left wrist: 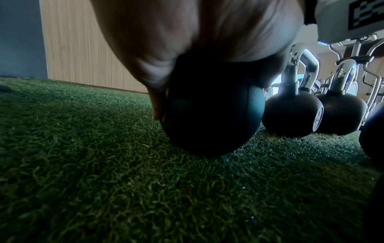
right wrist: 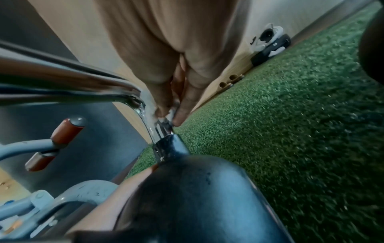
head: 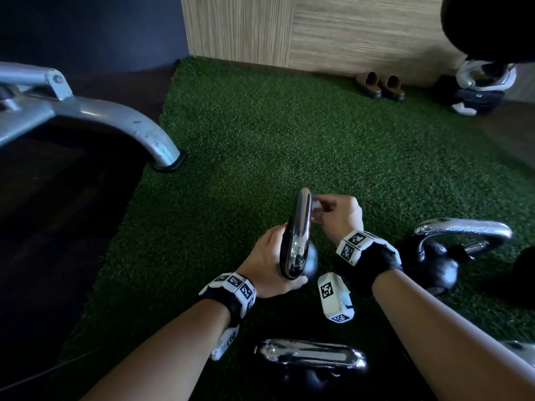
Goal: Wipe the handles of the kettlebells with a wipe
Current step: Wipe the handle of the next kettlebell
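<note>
A kettlebell with a black ball (head: 310, 263) (left wrist: 209, 115) (right wrist: 197, 197) and a chrome handle (head: 301, 227) (right wrist: 62, 85) stands on the green turf (head: 260, 140). My left hand (head: 269, 259) grips it from the left, at the near end of the handle and the top of the ball. With its fingertips, my right hand (head: 337, 212) pinches a small white wipe (head: 316, 208) (right wrist: 171, 113) against the far right leg of the handle. Much of the wipe is hidden by the fingers (right wrist: 182, 105).
A second kettlebell (head: 434, 261) stands to the right and a third (head: 309, 357) close below my arms. A grey machine leg (head: 130, 123) lands on the turf's left edge. Sandals (head: 379, 83) and shoes (head: 477, 88) lie by the wood wall.
</note>
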The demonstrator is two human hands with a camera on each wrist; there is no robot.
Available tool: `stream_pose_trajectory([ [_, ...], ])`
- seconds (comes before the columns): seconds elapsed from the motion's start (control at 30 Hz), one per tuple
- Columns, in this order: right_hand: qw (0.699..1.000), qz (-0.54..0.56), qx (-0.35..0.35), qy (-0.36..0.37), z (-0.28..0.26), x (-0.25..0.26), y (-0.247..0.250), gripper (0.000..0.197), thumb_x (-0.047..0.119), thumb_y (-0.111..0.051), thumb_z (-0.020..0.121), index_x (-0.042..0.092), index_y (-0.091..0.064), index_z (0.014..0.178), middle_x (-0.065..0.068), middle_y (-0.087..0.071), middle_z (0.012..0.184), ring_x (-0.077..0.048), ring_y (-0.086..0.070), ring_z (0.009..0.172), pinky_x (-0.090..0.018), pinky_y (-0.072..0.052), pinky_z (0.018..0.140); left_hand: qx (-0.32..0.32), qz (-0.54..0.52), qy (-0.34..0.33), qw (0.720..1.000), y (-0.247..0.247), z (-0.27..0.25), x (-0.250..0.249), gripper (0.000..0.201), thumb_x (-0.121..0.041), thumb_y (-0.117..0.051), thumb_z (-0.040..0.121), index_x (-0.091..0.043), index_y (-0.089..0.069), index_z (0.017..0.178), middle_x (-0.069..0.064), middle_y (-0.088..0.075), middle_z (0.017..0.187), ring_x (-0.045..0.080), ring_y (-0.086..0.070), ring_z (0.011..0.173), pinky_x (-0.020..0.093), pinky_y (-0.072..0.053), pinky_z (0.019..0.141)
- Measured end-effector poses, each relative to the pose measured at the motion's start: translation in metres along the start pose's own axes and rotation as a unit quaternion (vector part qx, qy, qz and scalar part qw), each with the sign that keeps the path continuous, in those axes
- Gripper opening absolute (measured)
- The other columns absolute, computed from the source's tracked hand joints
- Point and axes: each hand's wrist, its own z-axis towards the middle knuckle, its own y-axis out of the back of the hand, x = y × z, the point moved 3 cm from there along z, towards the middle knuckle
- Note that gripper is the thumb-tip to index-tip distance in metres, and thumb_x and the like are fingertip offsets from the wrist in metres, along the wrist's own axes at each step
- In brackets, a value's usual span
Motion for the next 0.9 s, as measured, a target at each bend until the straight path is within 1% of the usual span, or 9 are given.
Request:
stream_pose_trajectory([
  [0.07, 0.999, 0.018, 0.042, -0.017, -0.002, -0.001, -0.001, 0.031, -0.006, -0.079, 0.08, 0.009, -0.08, 0.107, -0.007, -0.077, 0.089, 0.001, -0.068, 0.061, -0.019, -0.061, 0.066, -0.001, 0.007, -0.003, 1.0, 0.0, 0.002, -0.001, 0.111, -0.056, -0.078, 0.063, -0.006, -0.033, 0.152, 0.006, -0.043, 0.149, 0.021, -0.039, 0.143, 0.041, -0.037, 0.119],
  [0.17, 0.998, 0.007, 0.059, -0.014, 0.001, 0.005, 0.003, 0.029, -0.004, -0.078, 0.083, 0.012, -0.079, 0.107, -0.002, -0.074, 0.082, 0.007, -0.063, 0.051, -0.011, -0.056, 0.057, 0.007, -0.005, 0.019, 1.0, -0.002, 0.003, 0.004, 0.115, -0.059, -0.079, 0.061, -0.01, -0.031, 0.153, 0.005, -0.041, 0.149, 0.018, -0.039, 0.143, 0.039, -0.038, 0.118],
  [0.23, 0.999, -0.001, 0.005, 0.034, 0.0, 0.016, 0.009, 0.025, 0.001, -0.076, 0.087, 0.016, -0.081, 0.105, 0.0, -0.077, 0.086, 0.004, -0.065, 0.057, -0.007, -0.052, 0.056, 0.012, -0.023, 0.04, 0.999, -0.001, 0.003, 0.008, 0.115, -0.059, -0.082, 0.06, -0.019, -0.029, 0.154, 0.0, -0.038, 0.15, 0.014, -0.039, 0.142, 0.038, -0.038, 0.119],
  [0.3, 0.997, -0.01, -0.025, 0.078, -0.003, 0.026, 0.014, 0.023, 0.006, -0.076, 0.088, 0.019, -0.081, 0.106, 0.007, -0.075, 0.091, -0.005, -0.068, 0.072, -0.012, -0.054, 0.067, 0.017, -0.03, 0.05, 0.998, 0.001, 0.003, 0.008, 0.113, -0.055, -0.085, 0.06, -0.024, -0.028, 0.154, -0.005, -0.035, 0.15, 0.012, -0.039, 0.141, 0.037, -0.037, 0.12],
  [0.43, 0.992, -0.044, 0.004, 0.117, -0.002, 0.034, 0.018, 0.029, 0.002, -0.076, 0.087, 0.017, -0.079, 0.112, 0.007, -0.072, 0.1, -0.009, -0.065, 0.083, -0.004, -0.043, 0.066, 0.032, -0.013, 0.057, 0.998, 0.002, 0.006, 0.01, 0.114, -0.056, -0.086, 0.061, -0.027, -0.026, 0.155, -0.006, -0.035, 0.15, 0.009, -0.036, 0.142, 0.031, -0.033, 0.121],
  [0.57, 0.99, -0.044, 0.02, 0.133, 0.001, 0.042, 0.023, 0.032, -0.003, -0.076, 0.084, 0.016, -0.08, 0.11, -0.004, -0.077, 0.106, -0.012, -0.067, 0.085, -0.02, -0.056, 0.077, 0.06, 0.003, 0.075, 0.995, 0.002, 0.012, 0.015, 0.12, -0.065, -0.083, 0.059, -0.031, -0.022, 0.157, -0.008, -0.034, 0.153, 0.007, -0.035, 0.142, 0.029, -0.03, 0.122],
  [0.67, 0.977, -0.059, 0.065, 0.196, -0.014, 0.053, 0.028, 0.031, -0.006, -0.075, 0.084, 0.017, -0.081, 0.104, 0.0, -0.075, 0.102, -0.008, -0.066, 0.082, -0.008, -0.051, 0.072, 0.069, -0.026, 0.086, 0.994, 0.007, 0.011, 0.016, 0.114, -0.061, -0.086, 0.062, -0.035, -0.024, 0.155, -0.008, -0.035, 0.152, 0.006, -0.038, 0.138, 0.033, -0.032, 0.121],
  [0.77, 0.962, -0.08, 0.115, 0.233, -0.031, 0.062, 0.033, 0.028, -0.001, -0.08, 0.081, 0.02, -0.082, 0.1, 0.004, -0.074, 0.096, -0.009, -0.068, 0.079, -0.014, -0.054, 0.068, 0.073, -0.043, 0.099, 0.991, 0.008, 0.014, 0.02, 0.118, -0.064, -0.086, 0.059, -0.038, -0.02, 0.154, -0.008, -0.034, 0.155, 0.009, -0.041, 0.141, 0.04, -0.034, 0.122],
  [0.9, 0.979, -0.021, 0.136, 0.152, -0.022, 0.062, 0.036, 0.023, 0.009, -0.087, 0.077, 0.022, -0.082, 0.096, 0.002, -0.078, 0.087, -0.014, -0.075, 0.08, -0.028, -0.063, 0.075, 0.081, -0.039, 0.115, 0.989, 0.006, 0.018, 0.025, 0.121, -0.069, -0.085, 0.056, -0.039, -0.02, 0.154, -0.007, -0.037, 0.156, 0.011, -0.043, 0.141, 0.043, -0.036, 0.121],
])
